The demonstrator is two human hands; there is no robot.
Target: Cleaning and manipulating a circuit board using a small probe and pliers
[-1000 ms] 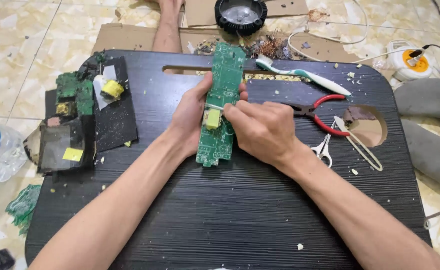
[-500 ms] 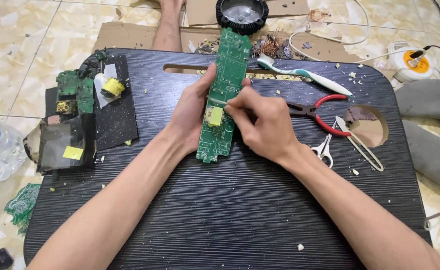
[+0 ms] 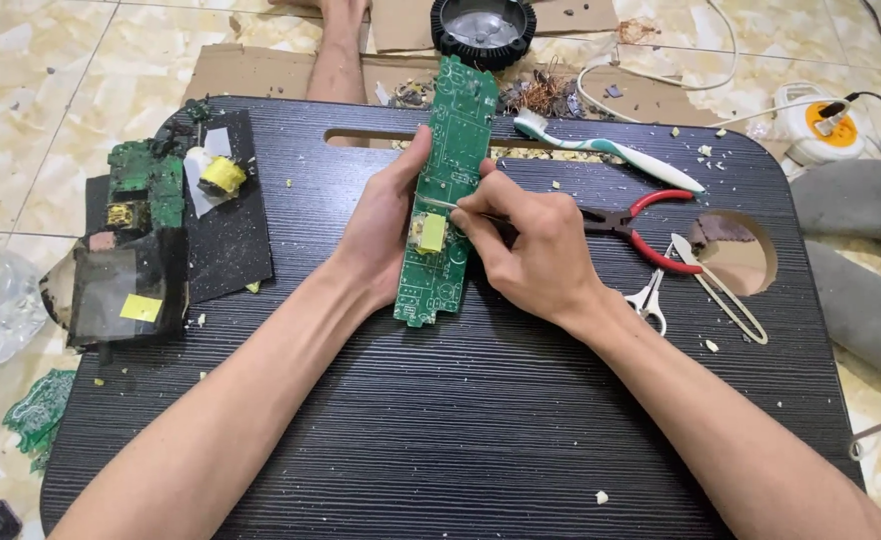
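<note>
Circuit board (image 3: 446,190), centre frame, is gripped by left hand (image 3: 386,225); right hand (image 3: 531,250) pinches thin tool (image 3: 439,205), which may slip and scratch it.

The long circuit board (image 3: 448,190) is green with a yellow block (image 3: 431,233) on it. Under it, the bench (image 3: 461,430) is black with thin lines. Right of the board, the pliers (image 3: 651,225) have red handles, and the toothbrush (image 3: 611,150) is white and green.

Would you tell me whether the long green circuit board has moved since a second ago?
Yes: the circuit board shifted up, its top now nearer the round black part.
</note>
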